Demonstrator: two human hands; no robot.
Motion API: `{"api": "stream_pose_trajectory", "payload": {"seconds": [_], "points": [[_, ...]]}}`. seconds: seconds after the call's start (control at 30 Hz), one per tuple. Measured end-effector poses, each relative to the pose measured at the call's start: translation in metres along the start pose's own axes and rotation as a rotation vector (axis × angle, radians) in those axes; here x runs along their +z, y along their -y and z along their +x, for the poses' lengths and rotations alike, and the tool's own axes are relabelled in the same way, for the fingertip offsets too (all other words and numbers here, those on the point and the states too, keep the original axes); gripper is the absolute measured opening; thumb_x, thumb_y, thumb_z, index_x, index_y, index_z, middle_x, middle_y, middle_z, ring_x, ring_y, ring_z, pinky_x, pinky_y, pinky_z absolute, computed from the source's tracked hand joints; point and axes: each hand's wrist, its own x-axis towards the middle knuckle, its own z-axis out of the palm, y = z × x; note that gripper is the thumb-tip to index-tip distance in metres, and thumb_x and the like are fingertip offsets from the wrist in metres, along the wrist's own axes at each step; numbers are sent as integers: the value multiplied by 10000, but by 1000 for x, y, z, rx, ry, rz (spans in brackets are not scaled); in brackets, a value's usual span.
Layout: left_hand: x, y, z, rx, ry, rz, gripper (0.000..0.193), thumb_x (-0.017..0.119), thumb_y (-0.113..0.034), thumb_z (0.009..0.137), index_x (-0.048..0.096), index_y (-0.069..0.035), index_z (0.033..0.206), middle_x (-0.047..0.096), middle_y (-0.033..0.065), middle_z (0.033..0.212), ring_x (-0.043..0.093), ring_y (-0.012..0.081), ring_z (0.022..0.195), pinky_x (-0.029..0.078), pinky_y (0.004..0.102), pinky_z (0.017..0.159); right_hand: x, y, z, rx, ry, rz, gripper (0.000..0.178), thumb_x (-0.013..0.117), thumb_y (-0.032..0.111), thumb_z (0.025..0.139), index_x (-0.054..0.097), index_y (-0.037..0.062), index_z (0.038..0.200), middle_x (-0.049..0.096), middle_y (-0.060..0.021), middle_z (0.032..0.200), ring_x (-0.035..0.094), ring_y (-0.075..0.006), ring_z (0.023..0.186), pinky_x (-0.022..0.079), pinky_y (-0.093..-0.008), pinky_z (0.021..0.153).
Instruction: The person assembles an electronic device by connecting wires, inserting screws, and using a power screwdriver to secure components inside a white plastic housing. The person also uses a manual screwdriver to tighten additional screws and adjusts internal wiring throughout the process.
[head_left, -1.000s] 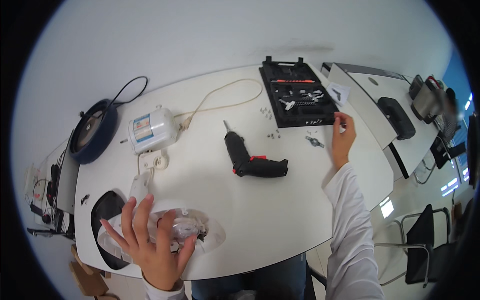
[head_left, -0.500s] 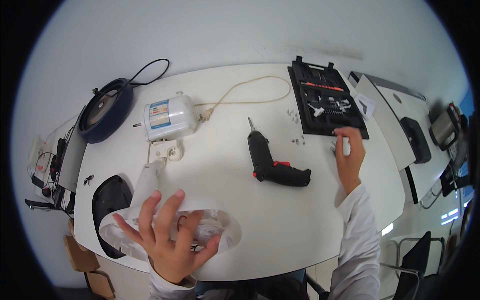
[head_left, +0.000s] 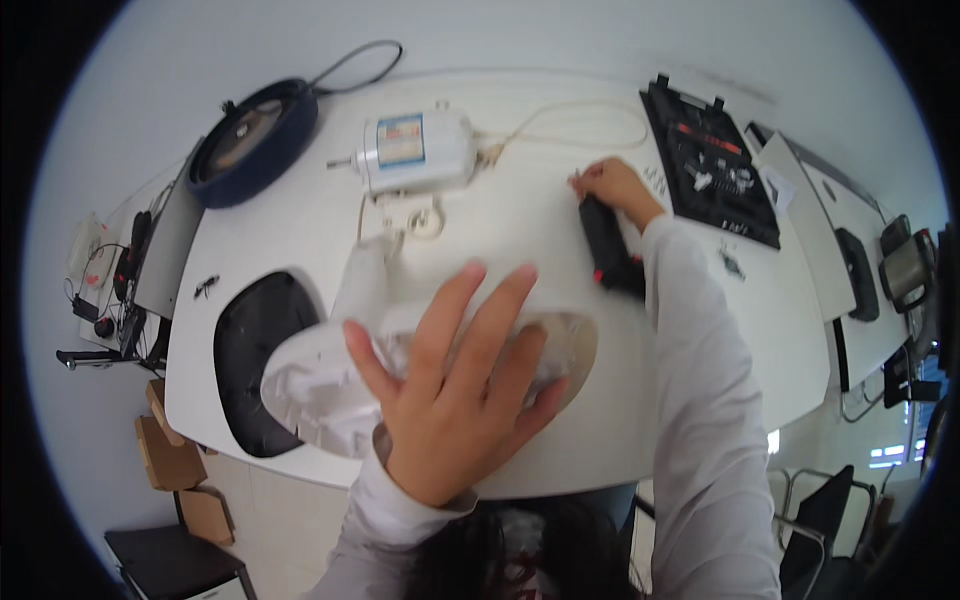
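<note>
A white, rounded metal motor with a blue-edged label (head_left: 420,150) lies on its side on the far half of a white tabletop (head_left: 620,410), its shaft pointing left. On the near side of the motor, toward the person, is a hollow white oval plastic shell (head_left: 315,390), its open side up, with a tapered white plastic neck (head_left: 365,285) reaching from it toward the motor. The left hand (head_left: 460,400) is spread wide over the shell, covering much of its cavity; how firmly it presses cannot be told. To the right of the motor and somewhat nearer, a black pistol-shaped power screwdriver with red buttons (head_left: 605,240) lies under the right hand (head_left: 615,190), whose fingers are drawn narrow at the bit end; blur hides what they grip, if anything. Just on the motor's near side sits a small off-white fitting with a round knob (head_left: 408,218). A cream cord (head_left: 640,125) loops to the motor's right, and farther right lies an open black plastic tool case (head_left: 765,225). Left of the motor stands a dark blue round base (head_left: 290,145); nearer and left of it, a shallow black oval cover (head_left: 245,370) lies beside the shell
</note>
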Motion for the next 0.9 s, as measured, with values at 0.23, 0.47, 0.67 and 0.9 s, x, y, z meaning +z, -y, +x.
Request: {"api": "stream_pose_trajectory", "payload": {"seconds": [0.23,0.47,0.67,0.9], "points": [[7,4,-1,11,-123,-62,209,684,-343,757,577,-167,785,573,-44,1285,480,197,1270,104,681,1064,7,35,-26,137,-243,-134,298,605,357,879,731,105,781,721,5,739,680,-198,825,503,-328,762],[11,6,0,23,-185,-71,214,683,-336,749,568,-155,752,580,-42,1261,484,197,1263,147,669,1063,-1,55,-21,142,-245,-226,333,534,397,918,725,143,818,707,13,723,679,-202,830,508,-330,745],[14,6,4,74,-201,-74,239,720,-364,713,605,-185,820,564,-47,1290,451,225,1289,50,638,1102,-34,74,-58,-181,-473,243,318,547,338,964,696,61,1011,578,23,676,555,-74,639,418,-238,579],[9,16,-7,43,-125,-67,376,787,-457,620,627,-217,860,553,-57,1301,434,238,1296,-33,605,1122,-3,144,-279,-215,-341,382,222,571,120,945,672,5,1105,609,-13,828,574,-76,741,444,-213,587]]}}
